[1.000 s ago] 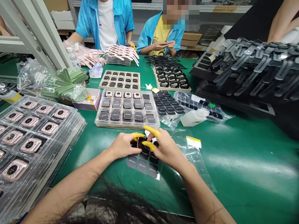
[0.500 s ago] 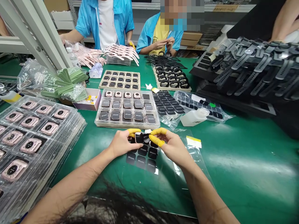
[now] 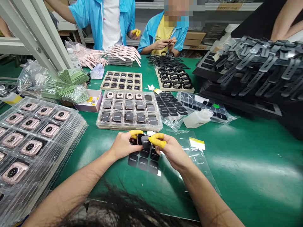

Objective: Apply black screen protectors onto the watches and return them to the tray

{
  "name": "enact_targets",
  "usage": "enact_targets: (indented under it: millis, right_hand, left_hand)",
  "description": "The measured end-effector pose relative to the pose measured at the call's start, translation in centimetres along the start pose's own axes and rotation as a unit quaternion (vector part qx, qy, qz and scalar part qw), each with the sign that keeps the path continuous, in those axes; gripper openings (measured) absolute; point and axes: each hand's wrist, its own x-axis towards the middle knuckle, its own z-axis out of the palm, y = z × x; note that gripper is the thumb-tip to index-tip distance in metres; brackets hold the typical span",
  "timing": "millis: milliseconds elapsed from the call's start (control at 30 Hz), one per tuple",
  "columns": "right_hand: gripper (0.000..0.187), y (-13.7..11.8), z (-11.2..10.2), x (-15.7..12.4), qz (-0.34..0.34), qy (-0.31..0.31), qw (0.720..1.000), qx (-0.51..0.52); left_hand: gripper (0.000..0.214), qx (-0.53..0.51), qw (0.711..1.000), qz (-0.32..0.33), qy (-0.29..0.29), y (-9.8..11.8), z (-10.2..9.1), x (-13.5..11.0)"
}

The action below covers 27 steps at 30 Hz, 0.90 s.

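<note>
you hold a watch case (image 3: 141,139) between both hands, just above the table and just in front of the near edge of the tray (image 3: 101,125). your left hand (image 3: 123,145) pinches the case's left side, with thumb and forefinger clamped on it, both in yellow cots. your right hand (image 3: 174,150) closes on the right side, its capped thumb and forefinger pressed together on the case where a dark sticker (image 3: 146,142) meets its face.

right beneath your hands a sticker sheet (image 3: 141,163) lies flat. part of it is hidden by your fingers and its near edge is free. it rests on a clear bag (image 3: 201,170) that spreads out to your right, past your right wrist.

the tray runs across in front of your knuckles, close by. a white bottle (image 3: 197,118) lies on its side just off the tray's right corner, well apart from your right hand.

on the left, a stack of trays (image 3: 73,126) with pink cases reaches near your left forearm, with a strip of green between them. to the right, a wide stretch of green table (image 3: 255,170) runs up to the black strap racks (image 3: 248,104) at the far right.

two people in blue jackets (image 3: 123,19) work across the table, well away from your hands.
</note>
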Motion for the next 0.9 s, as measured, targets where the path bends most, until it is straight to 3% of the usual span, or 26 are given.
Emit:
enact_targets:
  millis: [233,467,900]
  right_hand:
    - [0.057,0.5,0.5,0.2,-0.002,0.045,0.999,0.019]
    - [0.056,1.3,1.2,0.5,0.012,0.017,0.999,0.035]
    - [0.053,1.6,1.6,0.7,0.018,0.029,0.999,0.032]
  left_hand:
    - [0.059,0.007,1.0,0.003,-0.006,0.0,0.0,-0.1]
    - [0.054,0.029,0.999,0.023,-0.004,-0.2,0.1,-0.1]
    - [0.051,0.047,0.999,0.01,0.001,0.3,0.0,-0.2]
